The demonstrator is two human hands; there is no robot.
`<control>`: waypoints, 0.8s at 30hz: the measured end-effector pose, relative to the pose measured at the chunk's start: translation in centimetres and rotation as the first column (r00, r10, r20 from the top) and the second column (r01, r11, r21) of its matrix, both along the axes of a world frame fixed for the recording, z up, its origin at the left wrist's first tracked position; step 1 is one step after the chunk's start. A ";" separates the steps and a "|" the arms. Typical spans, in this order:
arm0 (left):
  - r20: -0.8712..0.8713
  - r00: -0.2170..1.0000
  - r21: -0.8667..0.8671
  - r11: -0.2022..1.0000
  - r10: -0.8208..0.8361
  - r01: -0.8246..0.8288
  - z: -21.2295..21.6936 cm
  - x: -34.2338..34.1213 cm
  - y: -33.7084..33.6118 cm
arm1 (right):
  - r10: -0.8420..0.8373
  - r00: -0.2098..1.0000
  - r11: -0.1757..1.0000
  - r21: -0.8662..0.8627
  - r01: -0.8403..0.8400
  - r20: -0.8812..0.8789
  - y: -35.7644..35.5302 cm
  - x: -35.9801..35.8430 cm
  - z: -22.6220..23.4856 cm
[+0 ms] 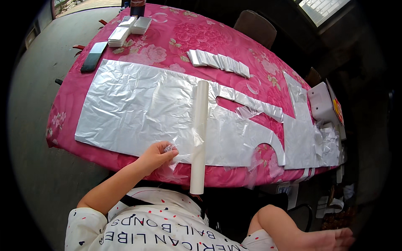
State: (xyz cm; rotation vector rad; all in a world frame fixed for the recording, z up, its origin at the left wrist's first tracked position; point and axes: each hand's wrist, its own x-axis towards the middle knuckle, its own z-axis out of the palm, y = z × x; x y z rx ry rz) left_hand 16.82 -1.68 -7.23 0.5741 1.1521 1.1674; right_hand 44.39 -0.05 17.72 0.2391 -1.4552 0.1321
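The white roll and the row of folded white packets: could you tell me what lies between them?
Head view: flat silvery plastic sheet, then bare pink flowered tablecloth.

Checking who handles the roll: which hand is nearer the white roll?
Left. The left hand pinches clear film just beside the white roll; the right hand hangs low, off the table.

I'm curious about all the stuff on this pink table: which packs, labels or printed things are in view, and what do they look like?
Row of folded packets: far middle, white, overlapping.
Stacked flat packs: far left corner, silvery white.
White box: right edge, rounded.
Printed card: beside the box, red and yellow.
Dark bottle: far edge, label too blurred to describe.
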 end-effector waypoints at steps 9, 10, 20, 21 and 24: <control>-0.075 0.989 -0.121 0.986 -0.127 0.118 1.6 -2.6 0.0 | 0.408 0.128 0.356 -0.287 0.890 0.904 1.4 -4.1 -19.4; -0.100 0.986 -0.134 0.984 -0.135 0.122 2.0 -3.4 0.0 | 0.542 0.180 0.253 -0.364 0.896 0.821 1.4 -4.6 -19.6; -0.424 0.906 -0.167 0.983 -0.005 -0.073 3.4 -15.0 -1.7 | 0.602 0.130 0.248 -0.340 0.907 0.788 2.6 -4.3 -20.0; -0.465 0.885 -0.169 0.981 0.002 -0.091 3.5 -15.4 -1.8 | 0.604 0.135 0.250 -0.347 0.904 0.786 2.9 -3.9 -20.0; -0.559 0.829 -0.152 0.981 0.013 -0.117 3.9 -16.2 -2.1 | 0.383 0.370 0.195 -0.465 0.863 0.847 4.2 -3.4 -19.5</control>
